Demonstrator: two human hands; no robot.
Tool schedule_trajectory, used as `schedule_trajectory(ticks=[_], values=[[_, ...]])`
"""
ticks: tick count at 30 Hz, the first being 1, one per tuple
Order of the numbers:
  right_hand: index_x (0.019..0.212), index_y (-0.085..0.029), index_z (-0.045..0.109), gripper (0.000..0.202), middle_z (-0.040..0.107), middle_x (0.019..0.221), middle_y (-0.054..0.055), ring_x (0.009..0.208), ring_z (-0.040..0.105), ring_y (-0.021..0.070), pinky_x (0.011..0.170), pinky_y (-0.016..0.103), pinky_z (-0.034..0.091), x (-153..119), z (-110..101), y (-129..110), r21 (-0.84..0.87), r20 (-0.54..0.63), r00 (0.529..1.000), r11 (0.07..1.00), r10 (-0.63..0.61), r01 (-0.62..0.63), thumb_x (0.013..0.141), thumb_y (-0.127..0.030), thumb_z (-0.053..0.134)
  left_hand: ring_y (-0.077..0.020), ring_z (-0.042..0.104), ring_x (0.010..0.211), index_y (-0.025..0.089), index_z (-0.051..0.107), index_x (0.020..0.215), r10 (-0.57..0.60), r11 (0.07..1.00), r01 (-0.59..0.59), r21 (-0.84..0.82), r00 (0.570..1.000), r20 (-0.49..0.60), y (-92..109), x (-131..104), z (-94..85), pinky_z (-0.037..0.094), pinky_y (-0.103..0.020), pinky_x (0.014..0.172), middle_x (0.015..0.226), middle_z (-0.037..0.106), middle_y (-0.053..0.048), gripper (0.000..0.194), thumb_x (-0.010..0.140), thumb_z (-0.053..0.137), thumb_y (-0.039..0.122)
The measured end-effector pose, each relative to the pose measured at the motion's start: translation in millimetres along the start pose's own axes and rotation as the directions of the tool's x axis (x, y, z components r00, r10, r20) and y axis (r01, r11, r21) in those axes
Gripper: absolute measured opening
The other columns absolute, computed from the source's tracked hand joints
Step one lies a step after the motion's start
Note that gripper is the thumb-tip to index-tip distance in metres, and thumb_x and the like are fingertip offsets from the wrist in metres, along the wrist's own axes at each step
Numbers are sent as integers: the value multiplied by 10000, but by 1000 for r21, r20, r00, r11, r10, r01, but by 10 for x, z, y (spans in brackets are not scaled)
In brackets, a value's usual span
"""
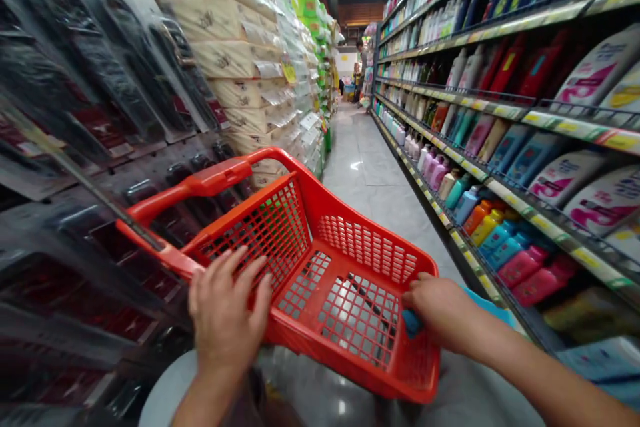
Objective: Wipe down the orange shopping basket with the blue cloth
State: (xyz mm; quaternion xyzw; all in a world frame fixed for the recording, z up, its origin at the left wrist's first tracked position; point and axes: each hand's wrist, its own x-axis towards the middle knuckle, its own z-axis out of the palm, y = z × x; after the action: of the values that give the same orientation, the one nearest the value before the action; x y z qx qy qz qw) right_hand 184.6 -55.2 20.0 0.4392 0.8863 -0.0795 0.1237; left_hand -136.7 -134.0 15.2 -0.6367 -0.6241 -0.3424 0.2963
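A red plastic shopping basket [350,220] with latticed walls and a handle at its left end stands tilted across the aisle before me. Inside it, the lattice floor shows, with grey tile visible through the holes. My left hand [227,313] is at the basket's near left rim, fingers spread and nothing in them. At the right end, my right hand [440,310] is closed over the rim. A blue, cloth-like piece [411,323] shows under its fingers; its exact kind is unclear. More blue material [490,303] appears beyond the wrist.
Packaged goods hang on a rack [100,80] close on the left, beside stacked cream paper packs [230,53]. Shelves of bottles [500,133] line the right side. The tiled aisle [357,153] runs ahead to a person [359,73] at the far end.
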Motion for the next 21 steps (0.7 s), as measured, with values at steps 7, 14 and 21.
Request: schedule_trajectory(ticks=[7, 14, 21], values=[[1040, -262, 769, 272, 777, 1007, 68, 997, 715, 264, 824, 315, 509, 971, -422, -308, 12, 21, 975, 976, -220, 220, 794, -201, 669, -389, 365, 1455, 168, 579, 1342, -228, 969, 243, 48, 950, -211, -620, 271, -54, 265, -605, 1210, 1505, 448, -204, 480, 891, 652, 315], [1187, -102, 708, 418, 707, 1178, 235, 1090, 687, 351, 840, 400, 555, 1925, 206, -931, -26, 125, 991, 999, -43, 47, 771, -125, 678, -367, 190, 1548, 187, 591, 1299, -364, 930, 366, -13, 918, -158, -559, 213, 101, 236, -601, 1229, 1598, 335, -181, 409, 898, 521, 151], [1095, -216, 700, 557, 690, 1173, 91, 1064, 665, 300, 875, 372, 570, 2315, 1276, -1516, 98, 14, 894, 891, -448, 444, 556, -258, 831, -383, 125, 1565, 269, 555, 1343, -359, 933, 357, -39, 924, -127, -695, 88, 134, 219, -686, 1201, 1616, 345, -128, 482, 881, 521, 137]])
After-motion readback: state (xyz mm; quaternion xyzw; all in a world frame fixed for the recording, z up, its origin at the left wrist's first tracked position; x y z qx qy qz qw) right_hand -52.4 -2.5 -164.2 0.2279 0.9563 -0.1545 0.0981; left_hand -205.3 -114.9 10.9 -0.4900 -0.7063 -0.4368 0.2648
